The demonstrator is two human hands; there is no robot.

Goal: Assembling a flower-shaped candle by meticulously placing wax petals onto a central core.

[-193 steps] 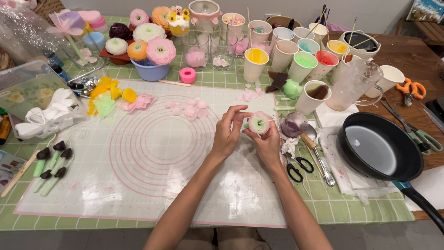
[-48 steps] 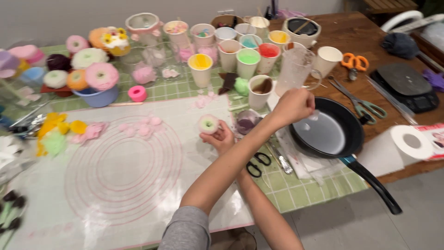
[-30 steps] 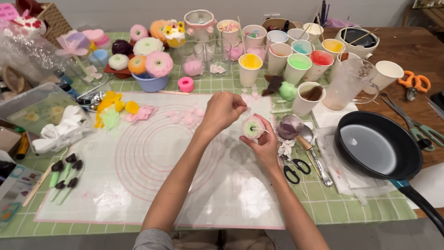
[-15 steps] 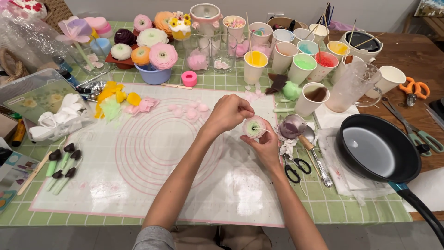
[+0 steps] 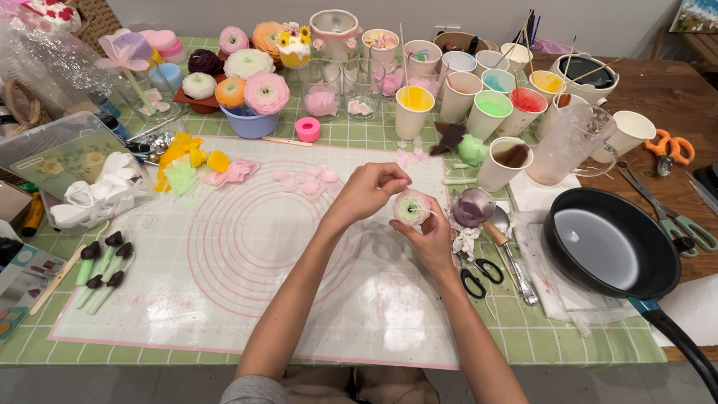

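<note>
My right hand (image 5: 430,239) holds a small round flower (image 5: 412,207) with pale pink petals and a green centre, cupped from below. My left hand (image 5: 366,193) pinches at the flower's upper left edge with thumb and fingertips. Both hands hover over the white silicone mat (image 5: 224,299) with pink concentric circles. Loose pink petals (image 5: 307,182) lie on the mat just left of my left hand.
A black frying pan (image 5: 609,251) sits at the right. Paper cups of coloured liquid (image 5: 493,112) stand behind. Small black scissors (image 5: 479,277) and a spoon (image 5: 508,254) lie beside my right wrist. Finished flowers (image 5: 247,75) fill the back left; yellow and green petals (image 5: 183,161) lie there too.
My right hand was out at the pan, then came back to the mat. Both hands now work on the flower, which has shifted slightly down.
</note>
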